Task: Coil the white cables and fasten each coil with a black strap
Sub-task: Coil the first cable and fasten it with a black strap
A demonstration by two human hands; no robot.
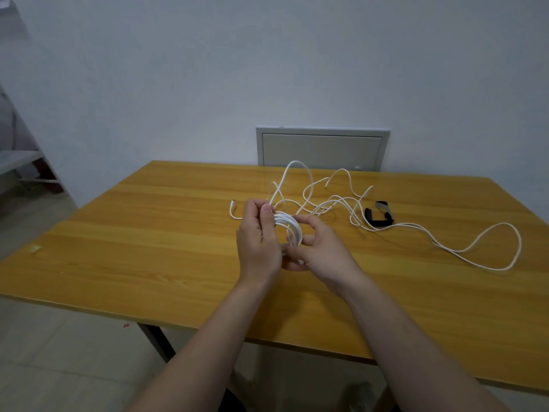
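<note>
A white cable coil (289, 228) of several loops is held above the wooden table (148, 233) between both hands. My left hand (260, 239) grips the coil's left side with curled fingers and the thumb on top. My right hand (322, 248) holds the coil's right and lower side, fingers curled round the loops. The loose white cable (463, 248) runs from the coil in tangled arcs across the table's right half. A black strap (380, 217) lies bent on the table behind the cable.
A short cable end with a plug (233, 203) lies left of my hands. A grey wall panel (322, 150) sits behind the table's far edge. A small pale scrap (35, 248) lies near the table's left edge.
</note>
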